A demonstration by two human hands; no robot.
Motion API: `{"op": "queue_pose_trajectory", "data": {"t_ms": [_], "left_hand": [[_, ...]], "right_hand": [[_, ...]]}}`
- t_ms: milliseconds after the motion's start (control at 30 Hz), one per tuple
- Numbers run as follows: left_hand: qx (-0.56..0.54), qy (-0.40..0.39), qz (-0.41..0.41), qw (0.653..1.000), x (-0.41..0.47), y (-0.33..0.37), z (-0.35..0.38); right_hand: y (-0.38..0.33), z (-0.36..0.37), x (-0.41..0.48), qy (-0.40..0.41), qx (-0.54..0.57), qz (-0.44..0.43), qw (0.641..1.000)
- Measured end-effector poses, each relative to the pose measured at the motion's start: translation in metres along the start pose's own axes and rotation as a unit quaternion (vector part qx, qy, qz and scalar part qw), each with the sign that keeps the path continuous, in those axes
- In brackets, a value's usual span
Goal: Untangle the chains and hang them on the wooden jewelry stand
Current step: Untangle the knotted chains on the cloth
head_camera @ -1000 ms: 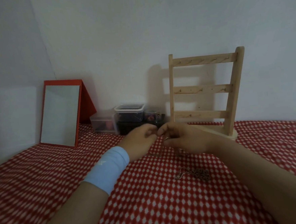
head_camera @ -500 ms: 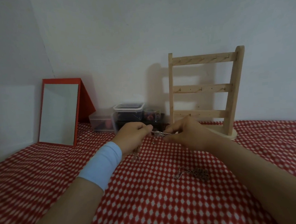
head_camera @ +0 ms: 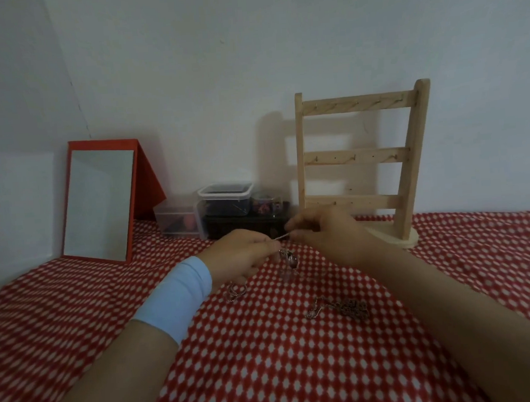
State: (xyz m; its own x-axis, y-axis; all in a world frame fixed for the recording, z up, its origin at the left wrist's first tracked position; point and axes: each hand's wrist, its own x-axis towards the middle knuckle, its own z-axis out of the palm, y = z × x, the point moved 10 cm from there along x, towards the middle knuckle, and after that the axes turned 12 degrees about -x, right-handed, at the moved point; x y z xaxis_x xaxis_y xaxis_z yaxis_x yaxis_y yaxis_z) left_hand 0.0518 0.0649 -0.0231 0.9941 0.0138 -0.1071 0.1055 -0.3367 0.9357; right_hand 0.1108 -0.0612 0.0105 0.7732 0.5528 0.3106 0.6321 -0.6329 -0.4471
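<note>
My left hand [head_camera: 240,254] and my right hand [head_camera: 322,231] pinch a thin silver chain [head_camera: 281,237] stretched between them, just above the red checked cloth. A tangled part with a small pendant [head_camera: 289,258] dangles below my left fingers, and another loop [head_camera: 235,290] lies on the cloth under that hand. A second, darker chain [head_camera: 343,308] lies bunched on the cloth nearer me. The wooden jewelry stand [head_camera: 361,162] rises behind my right hand with three bare hook rails.
A red-framed mirror [head_camera: 100,203] leans against the wall at the left. Clear plastic boxes [head_camera: 223,203] and a dark box [head_camera: 246,227] sit between the mirror and the stand. The red checked cloth [head_camera: 269,373] covers the table.
My hands have pulled apart from touching, stretching the chain between them. A tangled loop now hangs and lies below my left hand. The darker chain has not moved.
</note>
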Motion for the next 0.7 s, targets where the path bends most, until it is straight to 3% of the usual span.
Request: {"op": "queue_pose_trajectory", "data": {"t_ms": [133, 267, 467, 600, 700], "left_hand": [[-0.18, 0.005, -0.013, 0.984, 0.003, -0.008, 0.002], [-0.219, 0.02, -0.003, 0.975, 0.004, -0.007, -0.001], [-0.221, 0.038, 0.008, 0.975, 0.007, -0.005, -0.005], [-0.125, 0.096, 0.013, 0.987, 0.007, -0.006, -0.02], [0.0, 0.099, 0.03, 0.995, 0.004, 0.003, -0.018]], "right_hand": [[-0.005, -0.016, -0.004, 0.072, -0.003, -0.009, 0.997], [-0.011, 0.01, -0.011, -0.088, 0.147, 0.029, 0.985], [-0.01, 0.015, -0.012, -0.115, 0.184, 0.039, 0.975], [-0.009, 0.016, -0.012, -0.139, 0.172, 0.04, 0.974], [-0.005, 0.013, -0.009, -0.104, 0.141, 0.052, 0.983]]}}
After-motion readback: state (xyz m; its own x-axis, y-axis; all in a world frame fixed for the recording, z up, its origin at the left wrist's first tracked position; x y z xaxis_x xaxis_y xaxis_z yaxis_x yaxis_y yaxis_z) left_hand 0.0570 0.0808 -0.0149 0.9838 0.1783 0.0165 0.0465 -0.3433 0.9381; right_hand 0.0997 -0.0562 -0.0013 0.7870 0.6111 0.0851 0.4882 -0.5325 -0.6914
